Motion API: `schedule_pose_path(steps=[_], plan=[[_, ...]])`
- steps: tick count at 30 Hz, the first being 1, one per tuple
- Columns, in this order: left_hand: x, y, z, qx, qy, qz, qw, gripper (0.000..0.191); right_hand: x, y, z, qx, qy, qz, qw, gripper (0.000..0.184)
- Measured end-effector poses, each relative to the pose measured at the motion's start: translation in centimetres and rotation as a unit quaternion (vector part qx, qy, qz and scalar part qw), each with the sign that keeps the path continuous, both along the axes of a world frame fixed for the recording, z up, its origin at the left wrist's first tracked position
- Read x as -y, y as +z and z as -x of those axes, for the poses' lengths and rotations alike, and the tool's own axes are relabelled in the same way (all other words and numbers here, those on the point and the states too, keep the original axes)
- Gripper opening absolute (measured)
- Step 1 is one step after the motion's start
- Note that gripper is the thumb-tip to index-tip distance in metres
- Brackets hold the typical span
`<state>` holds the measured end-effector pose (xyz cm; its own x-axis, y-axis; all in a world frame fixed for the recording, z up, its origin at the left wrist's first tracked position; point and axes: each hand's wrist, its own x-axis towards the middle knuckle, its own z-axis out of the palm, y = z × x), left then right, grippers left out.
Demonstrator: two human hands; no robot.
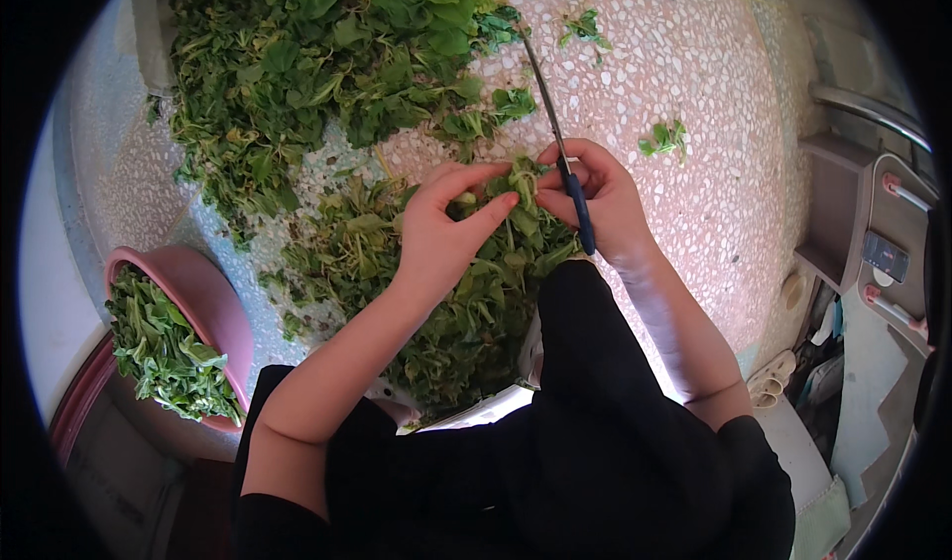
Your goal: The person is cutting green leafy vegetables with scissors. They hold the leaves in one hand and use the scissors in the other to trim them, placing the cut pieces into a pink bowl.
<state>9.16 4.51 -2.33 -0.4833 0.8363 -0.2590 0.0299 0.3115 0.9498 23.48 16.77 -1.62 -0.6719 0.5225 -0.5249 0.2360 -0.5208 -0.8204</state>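
Between both hands I see a small leafy green plant (524, 181), pinched by the fingertips. My left hand (461, 207) grips it from the left side with thumb and forefinger. On the other side, my right hand (602, 196) touches the plant with its fingertips and also keeps hold of a pair of scissors (554, 110). The scissors have dark blue handles, and their metal blades point away from me. A pile of loose leafy greens (483, 322) lies below the hands, close to my legs. Beyond it spreads a much larger heap of greens (349, 47).
At left a pink plastic basin (216, 315) holds more greens. Several stray sprigs, one being a sprig (664, 140) at right, lie on the speckled terrazzo floor (699, 218). A phone (885, 257) rests on a stand at far right, near beige clog shoes (772, 378).
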Motion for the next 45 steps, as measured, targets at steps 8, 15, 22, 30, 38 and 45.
schedule_pose_path(steps=[8, 15, 22, 30, 38, 45], plan=[[-0.3, -0.5, 0.4, 0.151, -0.024, 0.004, 0.988, 0.019, 0.4, -0.4, -0.1, 0.022, 0.01, 0.01, 1.0, 0.037], [-0.1, -0.9, 0.6, 0.245, 0.023, 0.033, 0.969, 0.019, 1.1, 0.2, 0.1, 0.045, -0.073, -0.034, 0.996, 0.041], [0.0, -1.3, 0.7, 0.233, 0.008, 0.041, 0.972, 0.02, 1.6, -1.1, 0.7, 0.008, -0.093, -0.102, 0.99, 0.044], [0.0, -0.8, 0.3, 0.341, 0.044, 0.09, 0.935, 0.027, 1.5, -0.4, 0.6, 0.048, -0.073, 0.004, 0.996, 0.044], [0.4, -2.2, 0.7, 0.269, -0.004, 0.095, 0.958, 0.013, 1.5, -0.9, 0.7, 0.114, -0.02, -0.156, 0.981, 0.04], [0.5, -2.1, 1.8, 0.309, -0.074, 0.11, 0.942, 0.011, 0.8, -0.8, -0.4, 0.156, 0.079, -0.421, 0.89, 0.036]])
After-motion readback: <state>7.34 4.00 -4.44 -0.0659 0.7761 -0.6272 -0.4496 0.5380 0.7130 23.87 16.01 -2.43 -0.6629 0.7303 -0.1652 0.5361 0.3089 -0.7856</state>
